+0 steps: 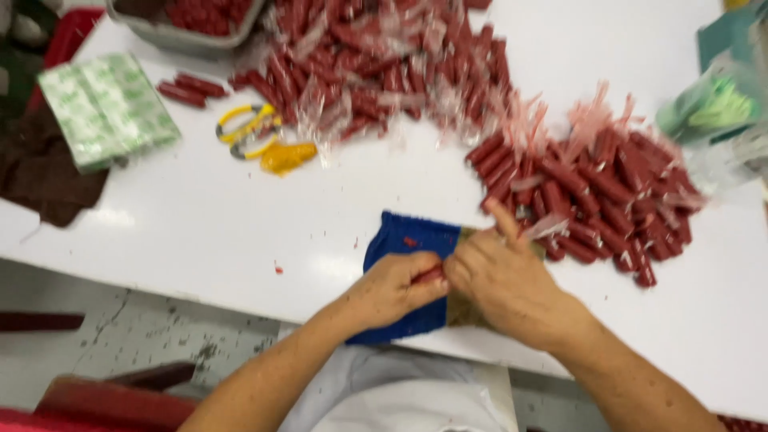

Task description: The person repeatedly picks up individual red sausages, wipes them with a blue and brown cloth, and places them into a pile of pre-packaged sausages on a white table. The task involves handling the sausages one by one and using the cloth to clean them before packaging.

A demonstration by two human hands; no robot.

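My left hand (398,286) and my right hand (502,276) meet over a blue cloth (400,240) at the near edge of the white table (200,216). Both pinch one small red sausage (430,275) between their fingertips. My right index finger sticks up toward a heap of wrapped red sausages (596,192) just beyond it. A second, bigger heap of sausages in clear wrappers (376,64) lies at the back of the table. The picture is blurred.
Yellow-handled scissors (248,128) and a yellow scrap (288,156) lie left of centre. A green-white packet (108,108) sits at the left edge, a grey tub (172,36) behind it, two loose sausages (190,90) between. Green packaging (716,104) stands at the right. A red stool (120,404) is below.
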